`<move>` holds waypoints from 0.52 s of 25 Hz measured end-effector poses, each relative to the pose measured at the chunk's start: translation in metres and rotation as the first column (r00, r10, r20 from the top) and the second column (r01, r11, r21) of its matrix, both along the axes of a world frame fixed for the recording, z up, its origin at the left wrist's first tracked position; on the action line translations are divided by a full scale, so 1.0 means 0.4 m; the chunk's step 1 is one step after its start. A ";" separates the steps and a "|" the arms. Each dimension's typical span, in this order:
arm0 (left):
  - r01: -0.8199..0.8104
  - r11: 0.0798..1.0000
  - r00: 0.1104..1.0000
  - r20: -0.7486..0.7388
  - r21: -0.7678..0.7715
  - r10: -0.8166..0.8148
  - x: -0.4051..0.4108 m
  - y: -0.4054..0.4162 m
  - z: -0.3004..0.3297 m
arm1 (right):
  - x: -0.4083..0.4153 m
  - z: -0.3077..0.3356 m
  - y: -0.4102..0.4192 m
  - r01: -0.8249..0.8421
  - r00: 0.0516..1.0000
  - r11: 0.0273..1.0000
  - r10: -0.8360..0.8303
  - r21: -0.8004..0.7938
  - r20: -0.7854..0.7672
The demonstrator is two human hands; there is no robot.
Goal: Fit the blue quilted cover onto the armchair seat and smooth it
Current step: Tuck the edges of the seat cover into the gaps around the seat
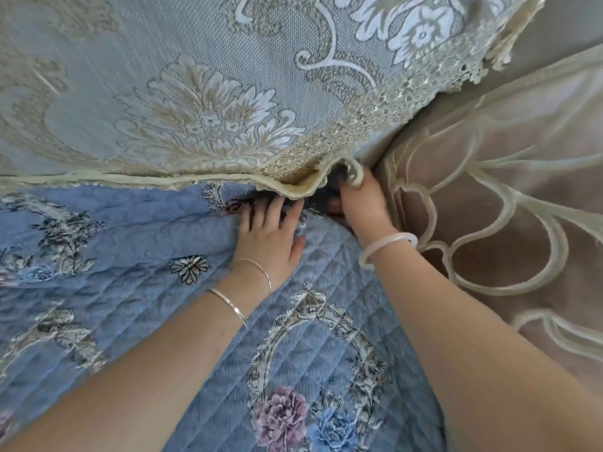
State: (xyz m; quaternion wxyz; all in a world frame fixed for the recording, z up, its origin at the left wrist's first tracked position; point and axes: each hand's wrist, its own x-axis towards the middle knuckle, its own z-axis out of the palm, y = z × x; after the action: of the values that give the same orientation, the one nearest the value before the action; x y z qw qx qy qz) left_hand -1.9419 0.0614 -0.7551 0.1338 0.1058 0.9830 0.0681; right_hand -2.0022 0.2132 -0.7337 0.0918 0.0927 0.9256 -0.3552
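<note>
The blue quilted cover (137, 262), with flower and wreath patterns, lies across the armchair seat and is wrinkled on the left. My left hand (272, 236) lies flat on it, fingers spread, fingertips pushed into the dark gap at the back right corner of the seat. My right hand (359, 200) is beside it at that corner, fingers curled around the lifted lace edge of the backrest cover (202, 93). What lies inside the gap is hidden.
The pale blue and beige brocade backrest cover fills the upper view. On the right is the brownish armrest cover (509, 203) with cream looped embroidery. Bracelets sit on both wrists.
</note>
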 end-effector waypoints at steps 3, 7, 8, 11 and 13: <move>0.101 0.995 0.992 -0.081 0.008 -0.100 0.020 0.023 0.018 | -0.004 0.125 0.013 0.262 0.926 0.859 -0.353 -0.440 -0.137; 0.149 0.989 0.987 0.056 0.010 -0.149 -0.010 0.052 0.027 | -0.029 0.248 0.058 0.163 0.837 0.743 -0.452 -0.649 -0.308; 0.150 0.989 0.983 0.109 0.005 -0.149 -0.025 0.056 0.017 | -0.032 0.237 0.060 0.181 0.846 0.804 -0.421 -0.566 -0.327; 0.141 0.989 0.930 0.346 -0.031 -0.122 -0.070 0.060 -0.026 | -0.038 0.162 0.043 0.162 0.930 0.948 -0.240 -0.275 -0.279; 0.125 0.992 0.900 0.425 -0.035 -0.098 -0.084 0.061 -0.032 | -0.042 0.117 0.032 0.132 0.964 0.963 -0.180 -0.236 -0.197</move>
State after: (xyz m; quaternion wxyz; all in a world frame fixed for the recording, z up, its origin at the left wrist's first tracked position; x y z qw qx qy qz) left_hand -1.9754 0.0858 -0.7679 0.3500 0.1405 0.9247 0.0513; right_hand -2.0190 0.2262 -0.6869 -0.0285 0.1157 0.8746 -0.4700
